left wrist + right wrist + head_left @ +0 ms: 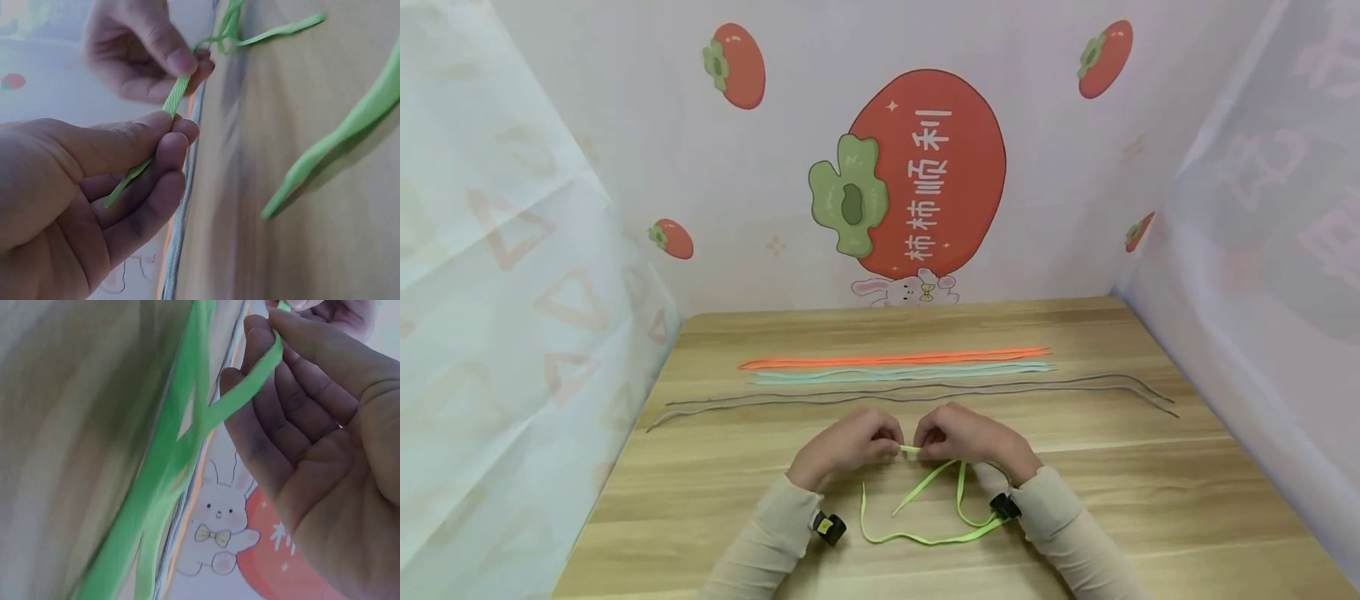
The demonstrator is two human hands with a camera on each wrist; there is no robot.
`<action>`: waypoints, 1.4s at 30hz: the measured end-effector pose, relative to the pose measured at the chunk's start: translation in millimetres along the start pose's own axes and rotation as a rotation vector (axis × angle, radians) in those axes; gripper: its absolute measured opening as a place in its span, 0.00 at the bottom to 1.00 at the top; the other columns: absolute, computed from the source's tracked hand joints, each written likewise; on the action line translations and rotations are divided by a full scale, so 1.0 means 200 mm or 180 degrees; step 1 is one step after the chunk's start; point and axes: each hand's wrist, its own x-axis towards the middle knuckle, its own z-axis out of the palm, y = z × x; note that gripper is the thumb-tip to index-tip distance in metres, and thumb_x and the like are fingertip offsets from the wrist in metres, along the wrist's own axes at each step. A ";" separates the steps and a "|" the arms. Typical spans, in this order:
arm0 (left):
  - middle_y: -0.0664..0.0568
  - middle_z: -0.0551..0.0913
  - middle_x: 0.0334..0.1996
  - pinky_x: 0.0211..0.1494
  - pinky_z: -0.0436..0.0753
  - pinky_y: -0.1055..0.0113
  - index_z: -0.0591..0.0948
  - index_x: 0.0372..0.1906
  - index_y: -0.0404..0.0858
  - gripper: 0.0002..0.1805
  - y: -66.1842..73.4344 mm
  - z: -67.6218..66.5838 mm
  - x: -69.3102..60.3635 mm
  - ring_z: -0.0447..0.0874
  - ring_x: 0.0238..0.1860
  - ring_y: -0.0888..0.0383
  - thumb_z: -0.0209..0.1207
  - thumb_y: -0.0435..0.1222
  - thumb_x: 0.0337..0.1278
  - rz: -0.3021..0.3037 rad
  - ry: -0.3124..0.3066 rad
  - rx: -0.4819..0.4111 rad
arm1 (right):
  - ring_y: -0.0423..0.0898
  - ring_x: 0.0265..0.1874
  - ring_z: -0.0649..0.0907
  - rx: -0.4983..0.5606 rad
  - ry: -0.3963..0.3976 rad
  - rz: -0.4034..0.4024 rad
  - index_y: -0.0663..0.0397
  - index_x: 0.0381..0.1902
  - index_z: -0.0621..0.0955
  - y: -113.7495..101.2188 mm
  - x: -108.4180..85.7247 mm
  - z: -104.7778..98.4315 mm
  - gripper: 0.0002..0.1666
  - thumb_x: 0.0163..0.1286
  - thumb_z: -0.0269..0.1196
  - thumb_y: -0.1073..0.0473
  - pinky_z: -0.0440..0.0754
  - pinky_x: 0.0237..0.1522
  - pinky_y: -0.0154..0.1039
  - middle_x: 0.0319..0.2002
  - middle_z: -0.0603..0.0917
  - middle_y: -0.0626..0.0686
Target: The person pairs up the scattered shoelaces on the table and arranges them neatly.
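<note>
A flat lime-green shoelace [925, 540] lies loosely curved on the table, part of it raised between two hands. The left hand [857, 439] pinches it near one end between thumb and fingers; in the left wrist view the short tip [119, 190] pokes out below that thumb. Close beside it, the right hand [958, 433] pinches the same lace, leaving a short taut piece [176, 95] between the two. From the right hand [337, 425] the lace hangs down and crosses other green strands [169, 456]. Another green end [294, 178] lies on the wood.
Beyond the hands, orange laces [895, 359], pale turquoise laces [902, 372] and long grey laces [850, 396] lie side by side across the wooden table [700, 492]. A printed cloth [1045, 208] hangs behind. Black wrist cameras [829, 528] sit on both sleeves.
</note>
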 end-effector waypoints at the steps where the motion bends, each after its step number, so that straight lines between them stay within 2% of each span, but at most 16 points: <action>1: 0.59 0.87 0.32 0.40 0.81 0.72 0.90 0.39 0.39 0.04 -0.01 -0.01 0.00 0.78 0.32 0.69 0.65 0.33 0.72 0.0017 0.0030 0.0024 | 0.32 0.32 0.84 0.0000 0.0024 -0.0007 0.54 0.41 0.90 0.01 -0.01 -0.01 0.03 0.73 0.70 0.61 0.85 0.39 0.30 0.35 0.90 0.44; 4: 0.59 0.87 0.32 0.43 0.82 0.71 0.90 0.40 0.38 0.05 -0.03 -0.05 0.00 0.79 0.33 0.68 0.65 0.32 0.72 0.0077 0.0120 0.0119 | 0.33 0.33 0.84 -0.0005 0.0103 -0.0021 0.54 0.41 0.91 0.03 -0.02 -0.05 0.04 0.74 0.70 0.61 0.85 0.39 0.31 0.36 0.90 0.43; 9: 0.59 0.88 0.33 0.45 0.83 0.69 0.89 0.40 0.39 0.05 -0.09 -0.09 -0.04 0.80 0.35 0.67 0.64 0.32 0.73 0.0070 0.0216 0.0213 | 0.34 0.34 0.84 -0.0035 0.0177 0.0019 0.50 0.41 0.92 0.09 -0.04 -0.09 0.05 0.75 0.69 0.58 0.84 0.39 0.32 0.37 0.91 0.42; 16: 0.56 0.90 0.36 0.45 0.84 0.69 0.89 0.41 0.37 0.05 -0.18 -0.16 -0.10 0.82 0.37 0.67 0.64 0.31 0.72 -0.0075 0.0288 0.0068 | 0.35 0.33 0.84 -0.0009 0.0211 0.0108 0.49 0.40 0.92 0.16 -0.06 -0.12 0.06 0.75 0.69 0.57 0.83 0.37 0.32 0.35 0.91 0.44; 24: 0.57 0.89 0.36 0.45 0.83 0.70 0.90 0.40 0.38 0.04 -0.26 -0.25 -0.16 0.80 0.37 0.66 0.65 0.32 0.71 -0.0091 0.0350 0.0079 | 0.40 0.34 0.83 0.0093 0.0252 0.0303 0.49 0.40 0.91 0.18 -0.10 -0.17 0.05 0.75 0.69 0.57 0.83 0.37 0.33 0.36 0.90 0.46; 34: 0.49 0.92 0.35 0.44 0.82 0.69 0.89 0.41 0.38 0.06 -0.34 -0.36 -0.30 0.87 0.37 0.59 0.63 0.32 0.73 -0.0416 0.0417 -0.0063 | 0.43 0.33 0.84 0.0175 0.0298 0.0340 0.51 0.38 0.90 0.23 -0.15 -0.22 0.05 0.74 0.70 0.58 0.83 0.35 0.33 0.34 0.90 0.49; 42: 0.49 0.92 0.36 0.42 0.83 0.71 0.90 0.41 0.37 0.05 -0.39 -0.44 -0.40 0.87 0.37 0.59 0.64 0.33 0.72 -0.0433 0.0525 -0.0075 | 0.41 0.31 0.83 0.0178 0.0317 0.0366 0.51 0.38 0.90 0.26 -0.19 -0.25 0.05 0.74 0.69 0.59 0.83 0.35 0.33 0.33 0.90 0.51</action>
